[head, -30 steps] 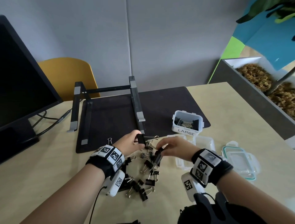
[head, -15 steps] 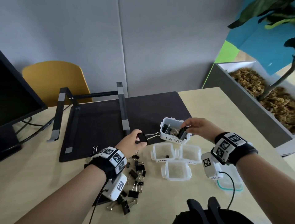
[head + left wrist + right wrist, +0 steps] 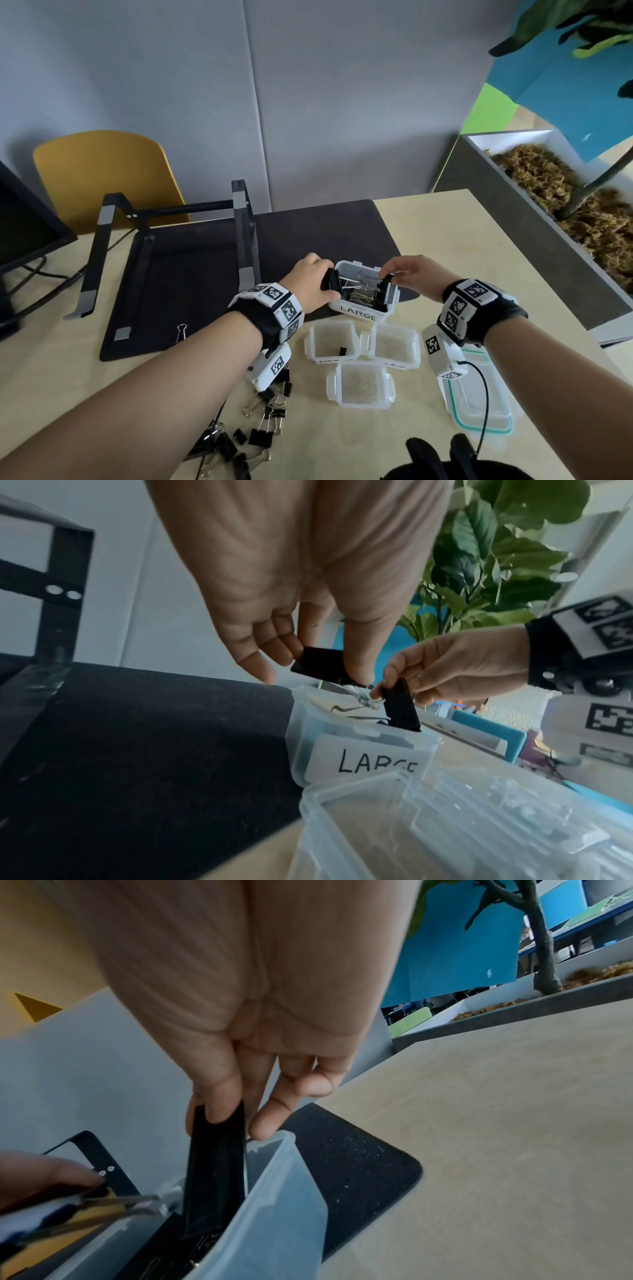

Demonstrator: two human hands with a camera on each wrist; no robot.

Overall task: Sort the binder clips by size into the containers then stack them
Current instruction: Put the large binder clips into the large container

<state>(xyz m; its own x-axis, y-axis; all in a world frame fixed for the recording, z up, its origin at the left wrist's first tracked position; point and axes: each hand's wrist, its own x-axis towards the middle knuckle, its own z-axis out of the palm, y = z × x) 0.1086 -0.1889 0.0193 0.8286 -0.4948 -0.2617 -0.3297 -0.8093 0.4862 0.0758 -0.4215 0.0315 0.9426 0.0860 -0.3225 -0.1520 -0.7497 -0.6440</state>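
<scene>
I am putting big clips into the box marked LARGE point(image 3: 363, 297); my left hand point(image 3: 310, 281) pinches one black clip point(image 3: 320, 665) just over the box's left edge, and my right hand point(image 3: 412, 274) pinches another black clip point(image 3: 215, 1172) that is already partway inside on the right; next, I think I need to let go of both so they drop in, then go back to the pile of clips point(image 3: 262, 428) on the table near me; the box is clear, smooth plastic with a paper label; the clips are hard black metal with thin shiny wire handles; three more clear tubs point(image 3: 363, 359) sit just in front of the box.
</scene>
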